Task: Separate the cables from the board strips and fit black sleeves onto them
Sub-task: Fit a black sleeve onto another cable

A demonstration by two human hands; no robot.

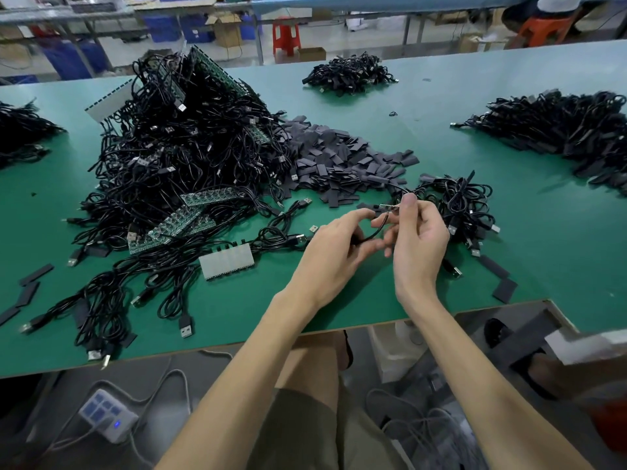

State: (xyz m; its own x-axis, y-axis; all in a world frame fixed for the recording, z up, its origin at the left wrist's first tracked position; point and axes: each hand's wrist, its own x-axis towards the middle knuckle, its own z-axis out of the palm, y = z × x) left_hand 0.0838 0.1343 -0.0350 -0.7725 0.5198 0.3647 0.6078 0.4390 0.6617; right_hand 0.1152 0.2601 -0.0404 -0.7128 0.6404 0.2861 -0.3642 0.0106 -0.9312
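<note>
Both hands are raised just above the near edge of the table point(237, 300). Your right hand point(420, 242) is closed in a pinch: thumb and forefinger clamp the small board point(388, 207) at the end of one cable point(376, 232), and the other fingers are loosely bent below it. The cable curves down and to the left from the board into your left hand point(336, 245), whose fingers curl around its lower run, thumb and forefinger nearly meeting in a ring. A small bundle point(464, 205) of loose cables lies just beyond the right hand. The sleeves point(339, 161) lie in a flat pile farther back, touching the large heap point(190, 147) of tangled cables. Green strips point(183, 225) rest against the heap's near side.
</note>
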